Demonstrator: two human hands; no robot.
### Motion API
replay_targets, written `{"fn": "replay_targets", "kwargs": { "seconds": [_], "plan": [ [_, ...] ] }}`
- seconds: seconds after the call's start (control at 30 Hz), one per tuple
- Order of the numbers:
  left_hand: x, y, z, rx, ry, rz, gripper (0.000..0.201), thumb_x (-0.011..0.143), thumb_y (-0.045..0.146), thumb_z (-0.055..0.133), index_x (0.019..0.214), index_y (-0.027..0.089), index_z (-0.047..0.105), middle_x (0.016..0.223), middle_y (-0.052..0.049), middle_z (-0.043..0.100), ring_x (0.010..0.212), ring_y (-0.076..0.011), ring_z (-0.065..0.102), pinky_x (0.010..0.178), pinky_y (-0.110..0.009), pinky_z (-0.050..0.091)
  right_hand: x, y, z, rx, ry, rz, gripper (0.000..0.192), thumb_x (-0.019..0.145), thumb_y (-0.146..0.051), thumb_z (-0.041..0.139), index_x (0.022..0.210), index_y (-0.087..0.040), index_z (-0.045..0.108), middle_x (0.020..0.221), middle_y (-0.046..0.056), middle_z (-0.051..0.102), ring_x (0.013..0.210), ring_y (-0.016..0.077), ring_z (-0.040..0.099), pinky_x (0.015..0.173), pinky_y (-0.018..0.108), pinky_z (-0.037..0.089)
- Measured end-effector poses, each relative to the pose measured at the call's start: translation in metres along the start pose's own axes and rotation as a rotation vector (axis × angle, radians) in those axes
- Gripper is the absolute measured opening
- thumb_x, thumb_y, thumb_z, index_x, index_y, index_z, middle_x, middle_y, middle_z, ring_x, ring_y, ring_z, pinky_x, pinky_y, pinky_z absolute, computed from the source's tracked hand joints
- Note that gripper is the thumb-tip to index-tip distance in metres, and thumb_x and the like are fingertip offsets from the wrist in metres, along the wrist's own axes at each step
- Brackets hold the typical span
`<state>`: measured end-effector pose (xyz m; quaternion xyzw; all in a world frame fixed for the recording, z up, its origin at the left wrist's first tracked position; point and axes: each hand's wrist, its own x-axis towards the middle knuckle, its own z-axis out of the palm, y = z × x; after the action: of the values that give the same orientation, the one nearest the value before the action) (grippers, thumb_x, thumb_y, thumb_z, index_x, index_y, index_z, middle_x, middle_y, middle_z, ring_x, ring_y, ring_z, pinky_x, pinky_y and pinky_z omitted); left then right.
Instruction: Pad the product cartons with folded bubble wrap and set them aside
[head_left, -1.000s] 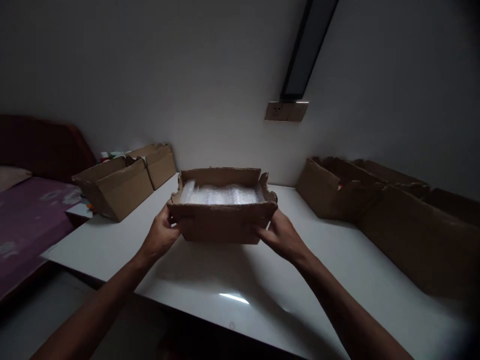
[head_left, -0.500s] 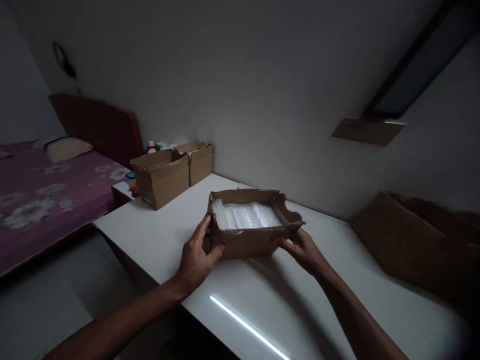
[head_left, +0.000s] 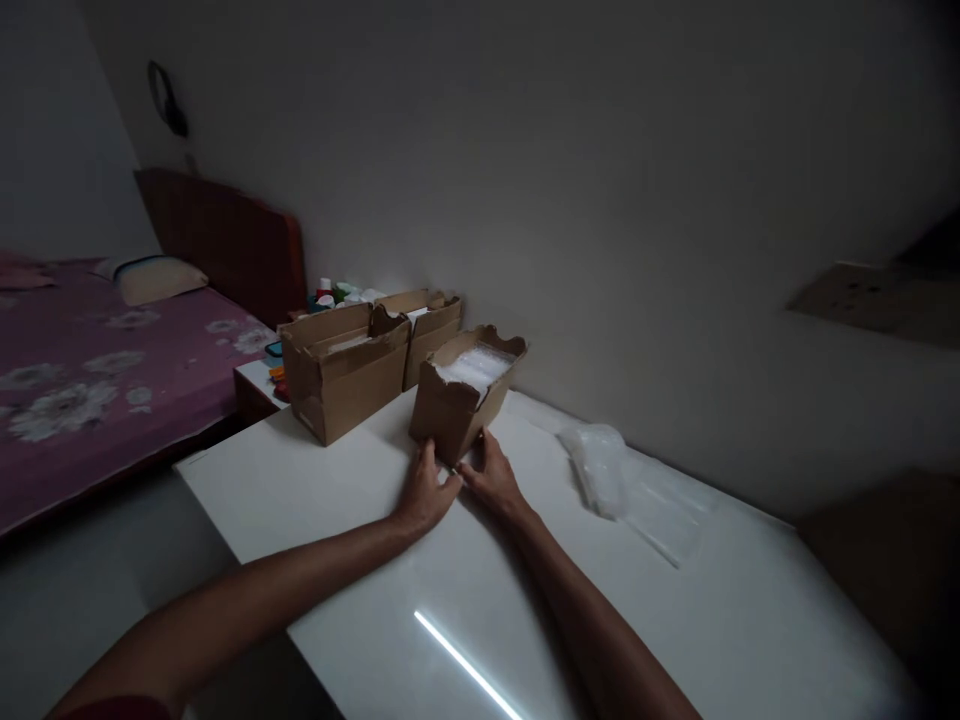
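Observation:
A cardboard box (head_left: 450, 415) with a cut, wavy top edge stands on the white table, its narrow end toward me. Bubble-wrapped items (head_left: 475, 368) fill its inside. My left hand (head_left: 429, 493) grips the lower near end of this box, fingers against the cardboard. Around the lower right corner is my right hand (head_left: 493, 478), with its thumb close to the left thumb. Just left of the held box stand two similar boxes, a nearer cardboard box (head_left: 364, 385) and a farther cardboard box (head_left: 435, 335) by the wall.
Clear plastic bags (head_left: 600, 470) lie on the white table (head_left: 360, 590) along the wall. A large brown carton (head_left: 885, 560) sits at the right. Beyond the table's left end are a small cabinet with bottles and a bed (head_left: 150, 350). A socket plate (head_left: 862, 295) is on the wall.
The box has moved away from me, toward the two other boxes, and turned so its narrow end faces me. Both hands travelled with it and came close together. The plastic bags came into clear view.

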<state>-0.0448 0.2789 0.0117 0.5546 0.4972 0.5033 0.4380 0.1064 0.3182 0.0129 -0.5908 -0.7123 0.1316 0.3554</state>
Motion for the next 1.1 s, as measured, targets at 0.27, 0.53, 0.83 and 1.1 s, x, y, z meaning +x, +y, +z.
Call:
{"fn": "replay_targets", "kwargs": {
  "seconds": [0.27, 0.53, 0.83, 1.1],
  "plan": [
    [0.096, -0.003, 0.005, 0.157, 0.045, 0.021, 0.069, 0.087, 0.030, 0.055, 0.145, 0.000, 0.035, 0.147, -0.029, 0.046, 0.136, -0.0338, 0.048, 0.113, -0.046, 0.038, 0.075, -0.005, 0.026, -0.269, -0.054, 0.101, 0.057, 0.095, -0.049, 0.047, 0.141, -0.015, 0.041, 0.138, 0.019, 0.058, 0.127, 0.0300, 0.053, 0.103, 0.043, 0.036],
    [0.093, -0.012, 0.008, 0.262, -0.043, 0.207, 0.054, 0.081, 0.027, 0.060, 0.133, 0.014, 0.055, 0.144, -0.014, 0.057, 0.136, -0.0257, 0.050, 0.117, -0.038, 0.036, 0.099, -0.002, 0.027, -0.415, -0.119, 0.082, 0.056, 0.100, -0.039, 0.041, 0.149, -0.012, 0.034, 0.146, 0.021, 0.051, 0.136, 0.0299, 0.043, 0.108, 0.044, 0.030],
    [0.080, -0.020, -0.003, 0.280, 0.022, 0.164, 0.064, 0.081, 0.034, 0.057, 0.140, 0.013, 0.044, 0.132, -0.018, 0.059, 0.124, -0.0302, 0.058, 0.104, -0.048, 0.049, -0.018, -0.036, -0.007, -0.533, -0.194, -0.136, 0.039, 0.100, -0.044, 0.046, 0.129, -0.019, 0.054, 0.141, 0.013, 0.054, 0.130, 0.0262, 0.044, 0.105, 0.042, 0.034],
    [0.063, -0.017, 0.005, 0.522, -0.077, 0.190, 0.074, 0.072, 0.045, 0.052, 0.135, 0.006, 0.047, 0.133, -0.022, 0.055, 0.129, -0.0422, 0.051, 0.112, -0.060, 0.038, -0.198, 0.002, -0.122, -0.563, -0.163, -0.243, 0.031, 0.095, -0.046, 0.055, 0.115, -0.024, 0.063, 0.126, 0.006, 0.064, 0.117, 0.0219, 0.052, 0.095, 0.036, 0.038]
  ]
}}
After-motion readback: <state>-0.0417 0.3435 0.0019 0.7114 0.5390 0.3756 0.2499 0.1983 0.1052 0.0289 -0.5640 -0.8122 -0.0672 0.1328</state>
